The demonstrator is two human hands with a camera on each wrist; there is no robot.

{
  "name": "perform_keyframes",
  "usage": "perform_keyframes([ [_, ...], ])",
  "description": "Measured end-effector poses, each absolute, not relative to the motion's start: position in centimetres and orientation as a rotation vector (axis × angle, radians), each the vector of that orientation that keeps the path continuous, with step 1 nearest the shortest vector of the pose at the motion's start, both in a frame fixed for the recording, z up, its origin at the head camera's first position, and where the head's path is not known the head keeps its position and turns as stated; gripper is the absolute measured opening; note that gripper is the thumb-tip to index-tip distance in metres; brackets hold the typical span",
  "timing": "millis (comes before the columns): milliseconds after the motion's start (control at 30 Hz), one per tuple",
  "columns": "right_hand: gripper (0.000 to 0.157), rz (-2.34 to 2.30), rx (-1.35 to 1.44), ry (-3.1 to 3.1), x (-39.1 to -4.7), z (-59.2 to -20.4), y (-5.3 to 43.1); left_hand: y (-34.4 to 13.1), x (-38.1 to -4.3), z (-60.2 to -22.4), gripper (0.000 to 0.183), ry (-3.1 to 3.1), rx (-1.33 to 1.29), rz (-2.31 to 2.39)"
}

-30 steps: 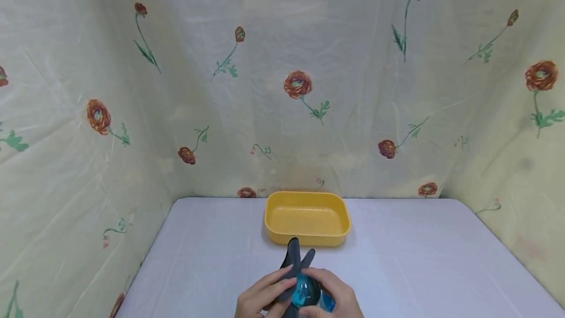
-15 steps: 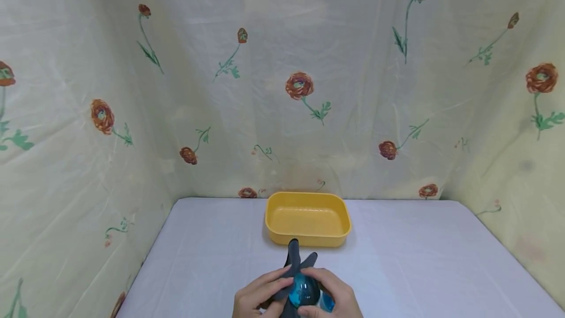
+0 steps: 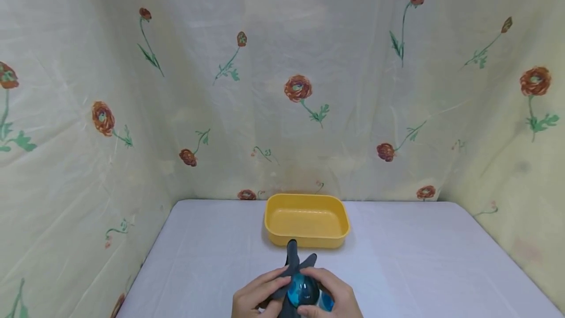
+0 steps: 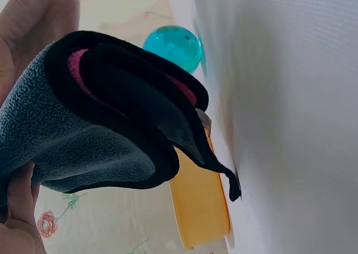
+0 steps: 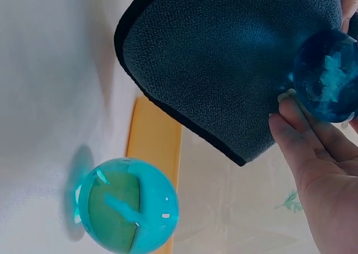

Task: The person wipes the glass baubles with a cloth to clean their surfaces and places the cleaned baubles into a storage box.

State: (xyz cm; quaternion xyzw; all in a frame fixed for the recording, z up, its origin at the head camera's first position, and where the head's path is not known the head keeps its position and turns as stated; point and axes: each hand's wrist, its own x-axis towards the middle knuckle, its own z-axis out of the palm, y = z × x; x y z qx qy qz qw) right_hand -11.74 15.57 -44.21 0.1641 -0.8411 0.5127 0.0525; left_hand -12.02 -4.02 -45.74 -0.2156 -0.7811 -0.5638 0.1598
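Observation:
My left hand (image 3: 258, 294) grips a folded dark grey cloth (image 4: 106, 142) with black edging and a pink inner side. The cloth hangs partly against a clear blue glass ball (image 3: 303, 289). With fingers and thumb, my right hand (image 3: 337, 292) holds that ball; in the right wrist view the ball (image 5: 327, 78) lies against the cloth (image 5: 224, 58). A second, lighter turquoise ball (image 5: 128, 203) sits on the white table below my right hand. In the head view it is mostly hidden behind that hand.
A yellow rectangular tray (image 3: 307, 242) stands on the white tabletop (image 3: 397, 254), just beyond my hands. Pale curtains (image 3: 344, 102) printed with red flowers enclose the table at the back and sides.
Both hands keep their hold near the same spot. The held ball and the cloth shift slightly left, and the ball's visible surface looks a little different. The head view tilts slightly.

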Motion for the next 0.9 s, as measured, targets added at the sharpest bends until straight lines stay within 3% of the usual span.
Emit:
perform_keyframes([
  [600,0.049,1.667,0.500,-2.537,-11.99,-43.77,15.49,-3.69,-11.95,-45.30,0.043,-2.300,-0.321,-1.681],
  [900,0.054,1.635,0.422,-2.602,-11.75,-43.33,15.99,-3.71,-11.97,-45.14,0.039,-2.348,-0.326,-1.689],
])
